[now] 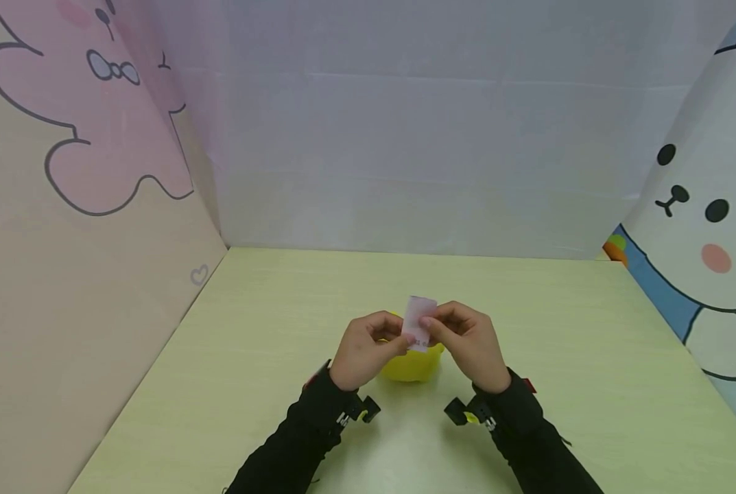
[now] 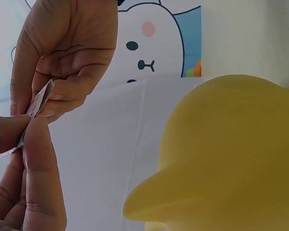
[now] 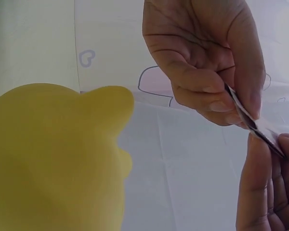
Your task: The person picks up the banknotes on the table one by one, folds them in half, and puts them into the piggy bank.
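Note:
A small folded piece of pinkish printed paper (image 1: 417,317) is held up between both hands, above the table. My left hand (image 1: 364,348) pinches its left edge between thumb and fingers. On the other side, my right hand (image 1: 471,342) grips the right edge the same way, thumb over the front. Seen edge-on in the right wrist view, the folded paper (image 3: 242,114) shows its layers slightly parted. Behind and below the hands stands a smooth yellow rounded object (image 1: 409,370), partly hidden by them; a stubby bump (image 2: 149,197) sticks out of it in the left wrist view.
A pale yellow table (image 1: 281,295) lies under everything. White sheeting (image 1: 429,151) closes off the back, with a pink cartoon panel (image 1: 114,137) at left and a white bear panel (image 1: 689,226) at right. Small black devices (image 1: 466,412) sit at both wrists.

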Available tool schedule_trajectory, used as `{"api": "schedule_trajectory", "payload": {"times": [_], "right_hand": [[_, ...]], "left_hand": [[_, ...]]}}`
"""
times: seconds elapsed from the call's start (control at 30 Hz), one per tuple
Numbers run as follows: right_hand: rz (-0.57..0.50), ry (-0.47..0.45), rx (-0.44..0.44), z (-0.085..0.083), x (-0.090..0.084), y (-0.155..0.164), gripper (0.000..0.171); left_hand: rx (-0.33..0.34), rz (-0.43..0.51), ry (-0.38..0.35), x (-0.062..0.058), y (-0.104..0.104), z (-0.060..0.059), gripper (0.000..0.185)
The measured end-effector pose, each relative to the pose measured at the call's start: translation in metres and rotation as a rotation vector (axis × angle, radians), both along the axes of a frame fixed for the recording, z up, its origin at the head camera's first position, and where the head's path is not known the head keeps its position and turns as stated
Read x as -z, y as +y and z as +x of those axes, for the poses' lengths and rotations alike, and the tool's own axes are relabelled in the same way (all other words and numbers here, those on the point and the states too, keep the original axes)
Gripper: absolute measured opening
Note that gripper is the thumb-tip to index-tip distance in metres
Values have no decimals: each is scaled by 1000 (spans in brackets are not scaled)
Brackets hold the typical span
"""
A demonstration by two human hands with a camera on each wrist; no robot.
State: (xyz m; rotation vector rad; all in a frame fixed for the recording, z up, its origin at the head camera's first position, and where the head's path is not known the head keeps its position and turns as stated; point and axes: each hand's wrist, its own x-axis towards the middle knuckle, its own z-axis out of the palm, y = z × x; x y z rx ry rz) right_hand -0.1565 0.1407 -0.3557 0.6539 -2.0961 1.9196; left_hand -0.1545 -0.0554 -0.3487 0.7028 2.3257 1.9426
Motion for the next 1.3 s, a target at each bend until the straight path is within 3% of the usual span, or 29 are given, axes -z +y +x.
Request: {"api": "schedule_trajectory", "payload": {"times": [0.37, 0.67, 0.97, 1.3], "right_hand": [[-21, -24, -45, 1, -1, 2, 13], [-12, -27, -26, 3, 0, 0, 12], [6, -44, -7, 3, -3, -1, 11], [-14, -55, -9, 2, -2, -2, 11]], "left_hand": [[-30, 5, -9, -4, 0, 2, 14], [-31, -1, -15, -5, -1, 2, 15], [-99, 7, 2, -9, -3, 1, 17], [-18, 103, -9, -11, -8, 1, 22]]}}
